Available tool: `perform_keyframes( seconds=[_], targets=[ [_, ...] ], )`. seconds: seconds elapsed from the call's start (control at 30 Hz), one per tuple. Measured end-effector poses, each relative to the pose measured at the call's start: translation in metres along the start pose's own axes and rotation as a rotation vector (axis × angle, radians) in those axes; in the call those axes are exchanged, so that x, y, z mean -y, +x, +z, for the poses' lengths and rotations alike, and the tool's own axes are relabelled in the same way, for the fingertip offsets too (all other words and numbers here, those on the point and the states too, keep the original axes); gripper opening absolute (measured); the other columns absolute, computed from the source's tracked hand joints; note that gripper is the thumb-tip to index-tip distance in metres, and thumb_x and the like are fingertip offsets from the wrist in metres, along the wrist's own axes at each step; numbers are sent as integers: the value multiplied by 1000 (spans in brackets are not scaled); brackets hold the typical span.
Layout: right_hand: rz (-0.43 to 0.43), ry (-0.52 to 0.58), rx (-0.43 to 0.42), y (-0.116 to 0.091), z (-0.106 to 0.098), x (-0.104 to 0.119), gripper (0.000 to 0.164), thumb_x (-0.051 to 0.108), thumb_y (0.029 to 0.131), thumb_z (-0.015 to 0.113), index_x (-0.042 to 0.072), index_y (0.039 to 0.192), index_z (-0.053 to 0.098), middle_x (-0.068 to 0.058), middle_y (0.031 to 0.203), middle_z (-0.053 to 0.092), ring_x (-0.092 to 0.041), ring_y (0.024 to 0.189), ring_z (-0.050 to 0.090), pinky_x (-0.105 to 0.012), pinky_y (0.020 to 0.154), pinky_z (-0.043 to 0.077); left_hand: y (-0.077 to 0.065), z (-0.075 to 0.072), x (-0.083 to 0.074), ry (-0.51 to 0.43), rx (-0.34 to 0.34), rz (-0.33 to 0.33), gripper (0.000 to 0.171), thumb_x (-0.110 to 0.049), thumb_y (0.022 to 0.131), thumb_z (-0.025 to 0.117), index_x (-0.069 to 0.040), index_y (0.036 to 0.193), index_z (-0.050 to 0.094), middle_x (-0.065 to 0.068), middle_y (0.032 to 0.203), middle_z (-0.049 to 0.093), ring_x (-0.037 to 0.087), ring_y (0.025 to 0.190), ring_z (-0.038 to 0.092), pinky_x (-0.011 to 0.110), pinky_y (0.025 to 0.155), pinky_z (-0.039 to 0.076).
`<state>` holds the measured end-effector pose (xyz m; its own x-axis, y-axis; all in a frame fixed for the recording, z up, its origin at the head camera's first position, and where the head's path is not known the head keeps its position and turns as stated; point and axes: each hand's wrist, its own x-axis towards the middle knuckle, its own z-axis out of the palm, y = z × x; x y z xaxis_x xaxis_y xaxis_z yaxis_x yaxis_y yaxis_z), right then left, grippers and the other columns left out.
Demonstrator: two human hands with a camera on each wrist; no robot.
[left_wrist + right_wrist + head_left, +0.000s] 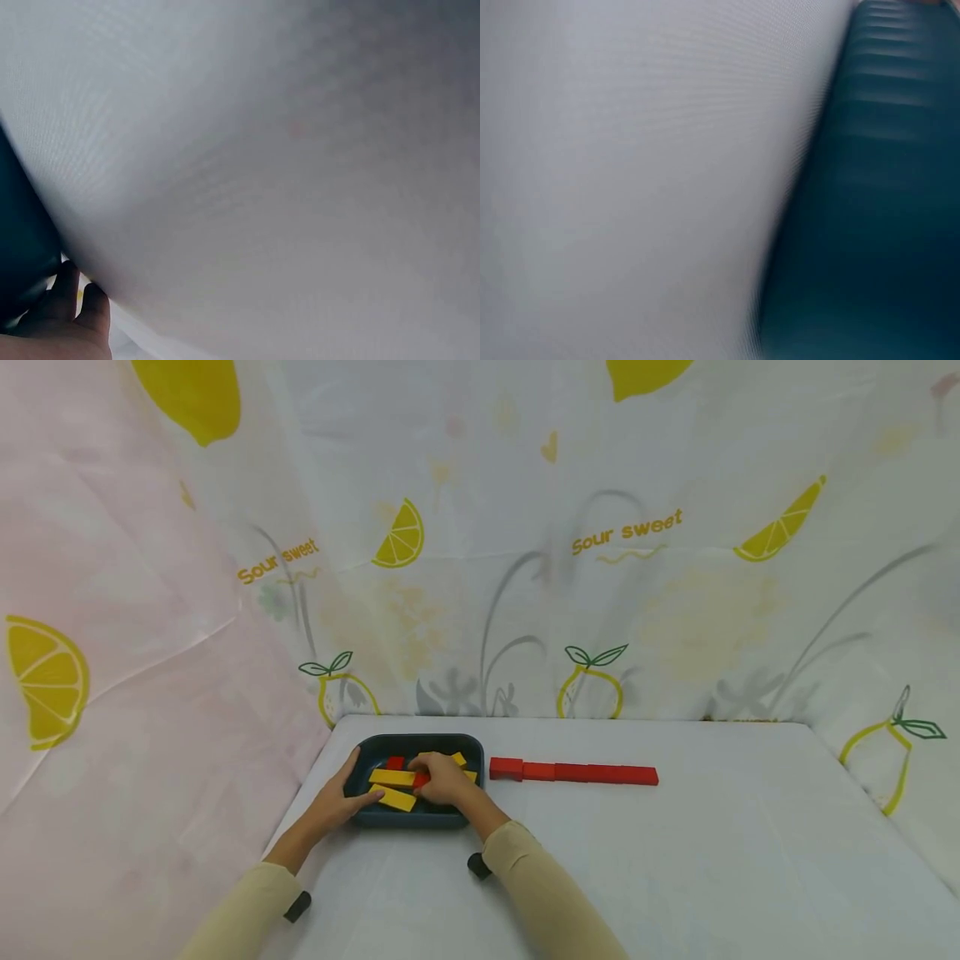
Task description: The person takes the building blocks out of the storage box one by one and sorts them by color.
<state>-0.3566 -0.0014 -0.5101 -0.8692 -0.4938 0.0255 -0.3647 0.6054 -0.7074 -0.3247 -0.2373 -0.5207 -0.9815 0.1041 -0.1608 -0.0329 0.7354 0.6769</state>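
A dark blue-green tray holds several yellow and red blocks. At its left end, my left hand grips the tray, its thumb reaching over the rim to a yellow block. My right hand is inside the tray and pinches a red block, partly hidden by the fingers. Beside that lies another yellow block; a red one sits farther back. In the left wrist view, fingers are beside the tray wall. The right wrist view has only the tray's outer wall large in it.
Right of the tray, several red blocks form a row on the white table; the leftmost block looks taller. A lemon-print cloth hangs behind the table and along its left side.
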Motion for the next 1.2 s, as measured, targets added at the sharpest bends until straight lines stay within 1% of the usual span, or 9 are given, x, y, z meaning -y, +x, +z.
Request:
perform_keyframes(
  seconds=[0.13, 0.27, 0.37, 0.53, 0.67, 0.83, 0.97, 1.1, 1.2],
  targets=[
    [14, 15, 17, 0, 1, 1, 37, 12, 86, 76, 12, 123, 68, -5, 124, 66, -16, 105, 58, -32, 102, 49, 0, 1, 0, 0, -2, -5, 108, -60, 87, 65, -24, 160, -6, 25, 164, 6, 50, 147, 16, 67, 116, 16],
    [26, 32, 31, -1, 0, 2, 34, 12, 85, 77, 13, 118, 71, -4, 118, 67, -16, 100, 57, -28, 94, 51, 0, 1, 2, 0, -7, -4, 109, -61, 86, 65, -23, 160, -6, 24, 164, 6, 50, 147, 16, 68, 115, 16],
    [12, 39, 35, 0, 0, 1, 32, 11, 84, 77, 14, 116, 73, -3, 116, 68, -16, 98, 56, -27, 90, 51, 0, 0, 3, -10, -9, 1, 109, -60, 86, 65, -23, 160, -6, 24, 165, 6, 50, 148, 16, 68, 115, 16],
    [-20, 56, 43, 2, 0, -1, 31, 13, 84, 78, 16, 114, 74, -1, 118, 68, -15, 101, 56, -28, 93, 51, 0, 1, 1, -9, -7, 12, 107, -59, 87, 64, -23, 160, -6, 24, 165, 6, 51, 147, 15, 69, 115, 16],
    [-23, 75, 48, 2, 0, -2, 31, 15, 84, 79, 18, 114, 73, 1, 118, 69, -14, 101, 56, -27, 93, 51, 0, 0, 1, -1, -5, 15, 106, -58, 88, 64, -23, 160, -6, 24, 165, 6, 50, 147, 15, 68, 115, 17],
    [-30, 97, 41, 2, 0, -2, 30, 12, 82, 80, 17, 111, 74, 1, 115, 70, -14, 101, 58, -27, 93, 52, 0, -1, 0, -3, -3, 16, 106, -59, 88, 64, -22, 160, -5, 24, 164, 6, 50, 147, 16, 68, 115, 17],
    [-34, 104, 35, 1, 0, -1, 29, 11, 82, 81, 16, 109, 73, 1, 113, 71, -15, 104, 58, -29, 97, 51, 0, 0, -1, 0, -1, 15, 107, -60, 88, 64, -21, 160, -5, 25, 164, 7, 51, 147, 16, 69, 114, 17],
    [-28, 110, 33, 1, 1, -2, 30, 15, 80, 83, 17, 108, 73, 2, 112, 70, -15, 105, 57, -31, 99, 50, 1, 0, -1, -3, 2, 1, 107, -60, 87, 64, -21, 160, -5, 24, 165, 6, 51, 147, 16, 69, 114, 17],
    [-18, 103, 40, 1, 1, -2, 33, 20, 79, 84, 18, 110, 73, 3, 113, 69, -14, 103, 56, -29, 98, 50, 1, 0, -1, -2, 6, -10, 108, -60, 87, 64, -21, 160, -4, 24, 165, 6, 50, 147, 15, 69, 114, 17]
  ],
)
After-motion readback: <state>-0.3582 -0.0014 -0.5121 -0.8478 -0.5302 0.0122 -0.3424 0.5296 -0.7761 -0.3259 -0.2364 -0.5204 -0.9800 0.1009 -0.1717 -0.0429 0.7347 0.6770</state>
